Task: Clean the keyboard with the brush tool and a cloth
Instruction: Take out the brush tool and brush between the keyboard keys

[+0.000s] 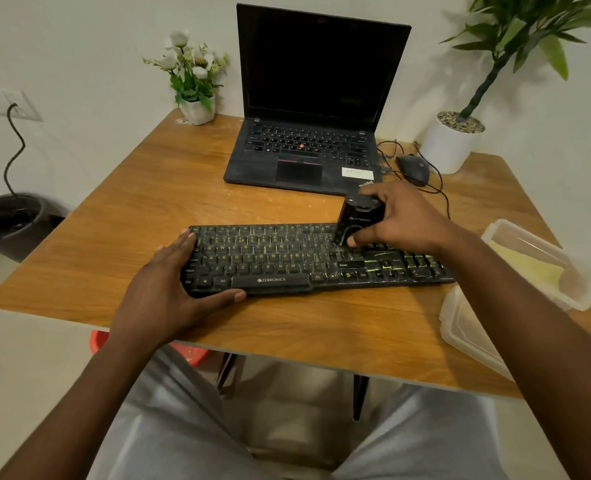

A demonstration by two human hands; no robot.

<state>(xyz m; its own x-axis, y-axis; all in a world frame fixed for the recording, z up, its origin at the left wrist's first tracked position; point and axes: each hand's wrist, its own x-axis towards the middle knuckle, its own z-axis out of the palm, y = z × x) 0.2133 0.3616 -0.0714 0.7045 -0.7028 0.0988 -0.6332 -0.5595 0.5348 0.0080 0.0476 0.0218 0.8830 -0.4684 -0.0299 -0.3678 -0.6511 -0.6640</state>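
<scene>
Left hand [162, 289] spread flat; right hand [404, 220] gripping, fingers [385, 196] curled.

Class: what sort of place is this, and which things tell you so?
Probably a home or small-office desk: an open laptop and mouse on a wooden table, a keyboard in front, a potted plant behind.

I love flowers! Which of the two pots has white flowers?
The small pot left of the laptop; the bigger round pot on the right holds only green leaves.
</scene>
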